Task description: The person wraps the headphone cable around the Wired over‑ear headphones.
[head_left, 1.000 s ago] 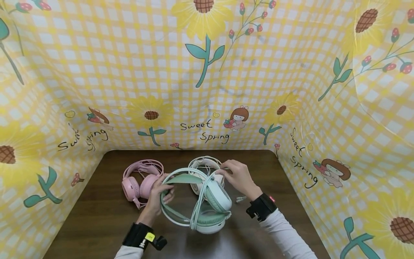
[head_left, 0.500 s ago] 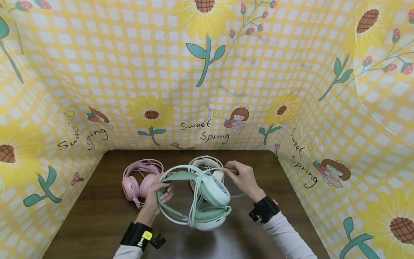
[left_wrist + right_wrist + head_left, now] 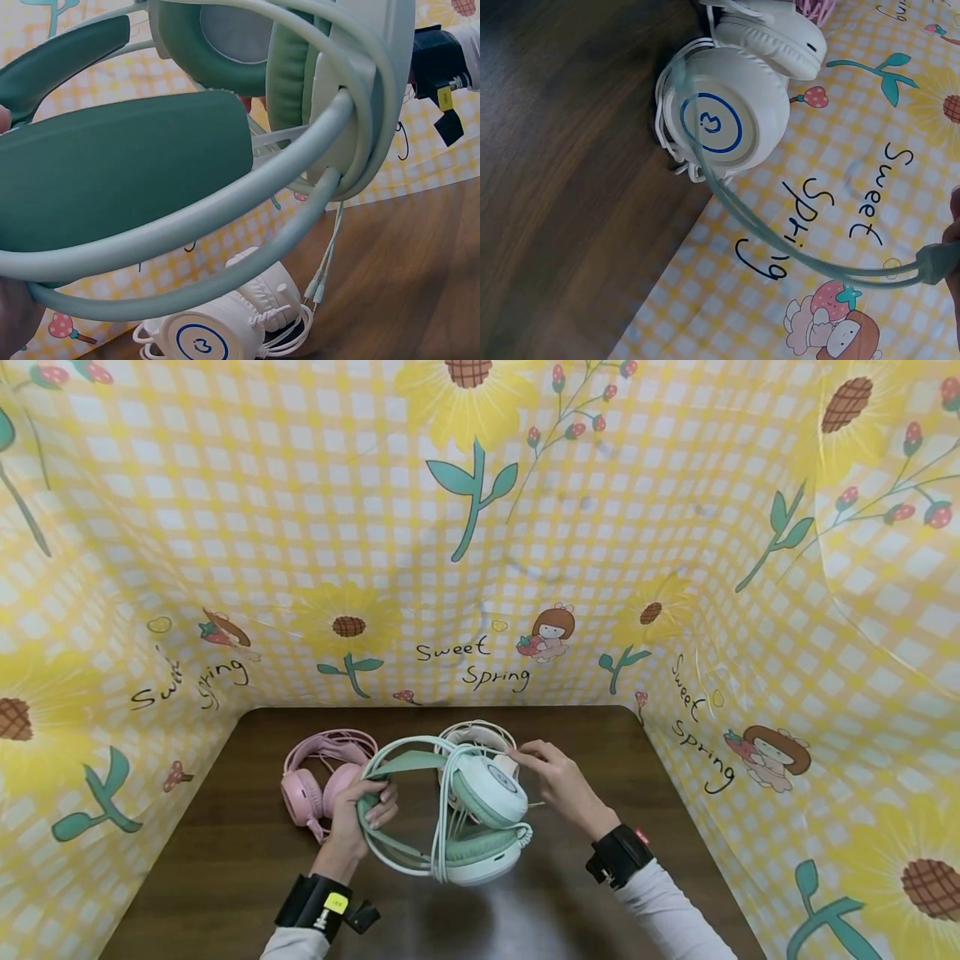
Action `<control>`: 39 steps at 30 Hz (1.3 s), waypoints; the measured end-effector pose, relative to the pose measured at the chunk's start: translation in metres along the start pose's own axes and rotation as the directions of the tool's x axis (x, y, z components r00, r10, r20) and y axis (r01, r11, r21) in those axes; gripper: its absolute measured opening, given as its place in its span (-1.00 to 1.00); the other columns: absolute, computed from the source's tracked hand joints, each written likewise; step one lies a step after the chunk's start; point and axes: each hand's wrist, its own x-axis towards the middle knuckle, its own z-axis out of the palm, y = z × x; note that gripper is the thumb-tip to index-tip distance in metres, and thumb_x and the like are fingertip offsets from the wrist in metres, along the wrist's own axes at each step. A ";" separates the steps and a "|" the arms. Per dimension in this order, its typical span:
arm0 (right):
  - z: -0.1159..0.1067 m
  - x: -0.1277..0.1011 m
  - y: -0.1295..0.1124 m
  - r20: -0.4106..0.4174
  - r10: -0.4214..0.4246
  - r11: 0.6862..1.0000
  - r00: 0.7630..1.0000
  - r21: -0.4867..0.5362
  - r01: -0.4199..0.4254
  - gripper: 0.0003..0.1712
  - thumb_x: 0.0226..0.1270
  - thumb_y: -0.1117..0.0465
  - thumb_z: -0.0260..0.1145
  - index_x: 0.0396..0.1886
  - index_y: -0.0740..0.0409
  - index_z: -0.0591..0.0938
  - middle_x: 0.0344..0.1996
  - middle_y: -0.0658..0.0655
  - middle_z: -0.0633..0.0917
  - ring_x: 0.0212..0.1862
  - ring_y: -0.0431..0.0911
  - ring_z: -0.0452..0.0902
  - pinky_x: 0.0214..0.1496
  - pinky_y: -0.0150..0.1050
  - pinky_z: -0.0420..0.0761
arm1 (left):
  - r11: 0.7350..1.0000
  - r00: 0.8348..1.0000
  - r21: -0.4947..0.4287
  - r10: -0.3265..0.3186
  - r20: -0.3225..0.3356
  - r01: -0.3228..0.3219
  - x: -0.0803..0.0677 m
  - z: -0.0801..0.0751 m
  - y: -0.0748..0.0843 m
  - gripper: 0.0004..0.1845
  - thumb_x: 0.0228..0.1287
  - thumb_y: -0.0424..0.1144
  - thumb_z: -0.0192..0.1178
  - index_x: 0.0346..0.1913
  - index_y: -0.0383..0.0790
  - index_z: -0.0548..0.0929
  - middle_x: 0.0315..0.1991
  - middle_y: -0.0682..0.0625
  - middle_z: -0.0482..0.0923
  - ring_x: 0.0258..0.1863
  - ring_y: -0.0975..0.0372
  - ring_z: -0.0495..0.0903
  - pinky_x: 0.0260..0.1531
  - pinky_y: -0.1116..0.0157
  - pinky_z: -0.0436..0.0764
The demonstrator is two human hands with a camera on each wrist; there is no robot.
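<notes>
The left hand is gripping the headband of the mint-green headset, fingers curled round its padded band, holding it up just above the worktop. The right hand is pinching the headset's thin green cable beside the upper ear cup. A white headset is lying right behind on the worktop, and a pink headset is sitting to the left of it

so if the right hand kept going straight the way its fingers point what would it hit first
Probably the white headphones: the right hand points left and away toward them, just behind the green headphones. Depth is unclear, so the green earcup could come first.
</notes>
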 end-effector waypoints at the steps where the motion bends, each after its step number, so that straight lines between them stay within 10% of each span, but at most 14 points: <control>1: 0.001 0.000 0.000 0.020 -0.001 1.000 1.000 -0.009 0.001 -0.24 0.04 0.75 0.18 0.25 0.16 0.59 -0.01 0.14 0.58 0.04 -0.01 0.53 -0.09 -0.16 0.62 | 1.000 1.000 -0.007 -0.001 -0.004 0.001 0.000 0.000 0.000 -0.50 0.31 -0.59 -0.59 -0.02 -0.32 0.41 -0.46 -0.08 0.32 -0.74 0.27 -0.12 -0.76 0.45 -0.02; 9: 0.008 -0.008 -0.001 0.141 0.045 0.993 0.989 -0.116 -0.029 -0.03 -0.02 0.67 0.34 0.43 0.03 0.41 0.02 0.09 0.56 -0.28 -0.14 0.51 -0.44 -0.31 0.51 | 0.999 0.999 -0.037 -0.017 -0.029 0.016 -0.003 0.000 0.001 -0.51 0.31 -0.57 -0.61 -0.09 -0.32 0.42 -0.47 -0.07 0.31 -0.73 0.28 -0.12 -0.74 0.46 0.02; 23: 0.012 0.001 0.001 -0.249 0.047 0.999 0.967 0.024 -0.042 -0.60 0.03 0.57 0.44 -0.14 0.17 0.70 -0.24 0.07 0.75 -0.21 -0.10 0.71 -0.24 -0.26 0.69 | 0.991 0.995 -0.126 -0.031 0.093 0.043 0.005 0.012 -0.002 -0.56 0.29 -0.54 -0.56 -0.13 -0.31 0.41 -0.45 -0.09 0.32 -0.74 0.30 -0.08 -0.75 0.46 0.01; 39: 0.026 -0.009 -0.005 0.081 0.154 0.988 0.985 -0.016 -0.154 -0.51 0.13 0.58 0.32 0.08 0.19 0.62 0.07 0.16 0.55 0.05 0.00 0.51 -0.03 -0.09 0.59 | 0.972 0.994 -0.230 0.024 -0.105 -0.047 0.010 0.016 0.000 -0.58 0.39 -0.47 -0.59 -0.23 -0.36 0.39 -0.47 -0.09 0.31 -0.68 0.29 -0.12 -0.67 0.44 0.04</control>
